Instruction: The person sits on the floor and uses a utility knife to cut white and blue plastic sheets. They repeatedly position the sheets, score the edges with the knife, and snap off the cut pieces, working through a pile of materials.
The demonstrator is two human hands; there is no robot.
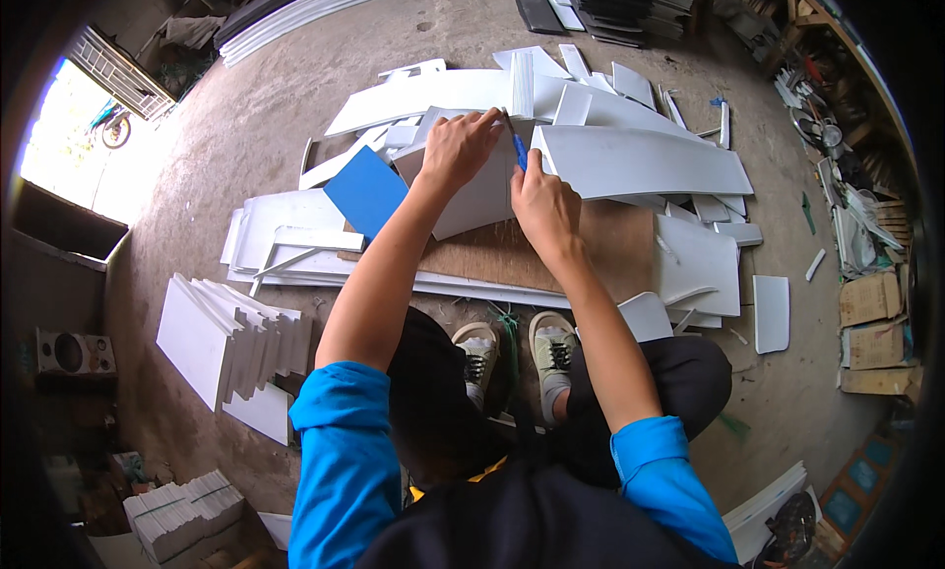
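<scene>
My right hand [546, 207] is closed around a blue-handled knife [520, 154], its slim blade pointing up and away from me. The blade tip is beside the fingertips of my left hand [461, 148], at the top edge of a white board [479, 197]. This board stands tilted up, its lower edge near a brown wooden sheet [581, 244]. My left fingers are closed on the board's top edge; what lies directly under them is partly hidden. A blue square piece [366, 192] lies left of my left forearm.
White boards and offcuts [640, 160] cover the floor ahead. A stack of white pieces [231, 338] stands at left, bundled strips [185, 510] at lower left. My shoes [476, 357] are close to the pile. Cardboard boxes [871, 303] line the right side.
</scene>
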